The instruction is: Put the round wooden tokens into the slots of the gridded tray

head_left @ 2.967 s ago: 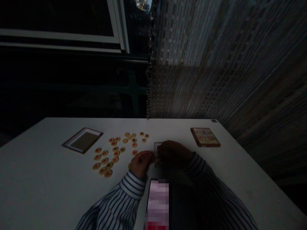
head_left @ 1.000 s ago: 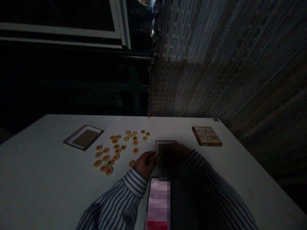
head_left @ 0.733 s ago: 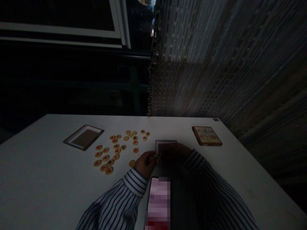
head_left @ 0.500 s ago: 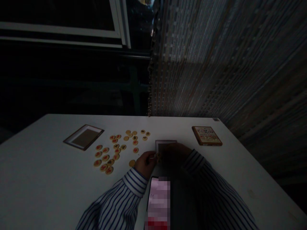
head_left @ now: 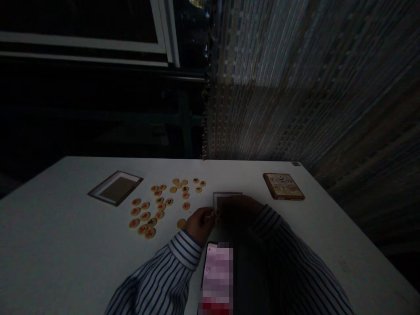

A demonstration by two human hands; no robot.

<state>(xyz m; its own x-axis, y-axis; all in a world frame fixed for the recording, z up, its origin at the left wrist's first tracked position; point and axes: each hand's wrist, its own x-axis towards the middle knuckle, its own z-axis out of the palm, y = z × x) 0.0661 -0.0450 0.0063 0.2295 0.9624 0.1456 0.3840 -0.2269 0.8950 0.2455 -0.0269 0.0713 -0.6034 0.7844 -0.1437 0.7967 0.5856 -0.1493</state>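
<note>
My left hand (head_left: 199,224) is closed, with thumb and fingers pinched at the near left side of a shallow grey tray (head_left: 215,200). What it grips is hidden. A few small round Chinese chess pieces (head_left: 218,214) show dimly beside its fingertips. My right hand (head_left: 244,209) reaches over the same tray from the right, in deep shadow, so its fingers cannot be made out. Just left of my left hand lies a blank-faced chess piece (head_left: 181,223). Further left, several Chinese chess pieces (head_left: 145,216) with red or black characters are spread on the white table (head_left: 75,245).
An open shallow box (head_left: 115,188) with a brown inside rests at the back left. At the right is a printed box (head_left: 284,187). A lit phone (head_left: 217,275) lies between my forearms. Behind the table hangs a string curtain (head_left: 262,109).
Both hands stay nearly in place over the tray. The small pieces between them look slightly shifted, with a red mark now showing. The scattered pieces keep their arrangement.
</note>
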